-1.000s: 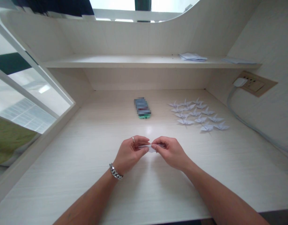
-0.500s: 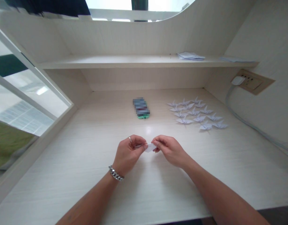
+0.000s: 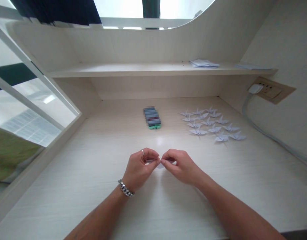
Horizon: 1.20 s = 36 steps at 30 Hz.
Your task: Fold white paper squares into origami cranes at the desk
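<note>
A small piece of folded white paper (image 3: 160, 165) is pinched between both hands above the pale desk (image 3: 98, 213). My left hand (image 3: 140, 168), with a ring and a chain bracelet, grips its left side between thumb and index finger. From the other side, the thumb and index finger of my right hand (image 3: 182, 166) pinch the paper too, and the fingertips of both hands nearly meet. Most of the paper is hidden behind the fingers. Several folded paper cranes (image 3: 208, 122) rest in rows beyond my right hand.
A phone-like object with a green edge (image 3: 152, 118), its surface pixelated, lies behind the hands. Paper sheets (image 3: 204, 63) lie on the shelf (image 3: 133, 70). At the right wall, a white plug (image 3: 255, 88) sits in a socket, its cable (image 3: 268, 133) running down along the desk.
My right hand has moved left along the paper, bringing its fingertips up against those of my left. Less of the paper shows now. The whole view has shifted slightly.
</note>
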Each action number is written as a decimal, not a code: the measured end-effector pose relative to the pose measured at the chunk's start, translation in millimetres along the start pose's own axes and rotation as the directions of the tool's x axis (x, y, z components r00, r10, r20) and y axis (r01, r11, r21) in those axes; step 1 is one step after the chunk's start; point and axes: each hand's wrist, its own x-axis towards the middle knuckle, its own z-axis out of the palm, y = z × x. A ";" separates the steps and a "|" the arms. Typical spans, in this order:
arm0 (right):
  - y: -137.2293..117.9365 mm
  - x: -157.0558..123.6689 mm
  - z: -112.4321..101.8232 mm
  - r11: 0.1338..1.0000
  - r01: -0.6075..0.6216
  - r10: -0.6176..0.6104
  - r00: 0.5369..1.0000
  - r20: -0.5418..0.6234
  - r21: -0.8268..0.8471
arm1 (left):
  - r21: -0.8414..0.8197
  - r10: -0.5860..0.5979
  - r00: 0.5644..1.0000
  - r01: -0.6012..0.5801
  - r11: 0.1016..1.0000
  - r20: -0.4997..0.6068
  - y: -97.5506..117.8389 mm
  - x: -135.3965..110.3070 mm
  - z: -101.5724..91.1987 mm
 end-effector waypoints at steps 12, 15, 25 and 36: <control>2.3 -0.2 -15.4 0.998 -0.060 0.059 0.988 0.140 0.006 | -0.057 -0.105 0.994 0.106 0.993 0.025 6.6 2.6 -2.2; 1.6 -0.7 -12.8 0.998 -0.057 0.054 0.991 0.124 0.022 | -0.046 -0.100 0.995 0.101 0.994 0.024 6.2 2.7 -3.3; 3.4 -0.6 -17.7 0.997 -0.037 0.028 0.990 0.140 0.065 | -0.146 -0.191 0.971 0.212 0.966 0.146 14.8 5.4 -11.7; 19.4 7.9 8.1 0.809 -0.144 0.250 0.962 -0.112 0.571 | -0.121 -0.112 0.988 0.125 0.985 0.109 10.2 5.7 0.2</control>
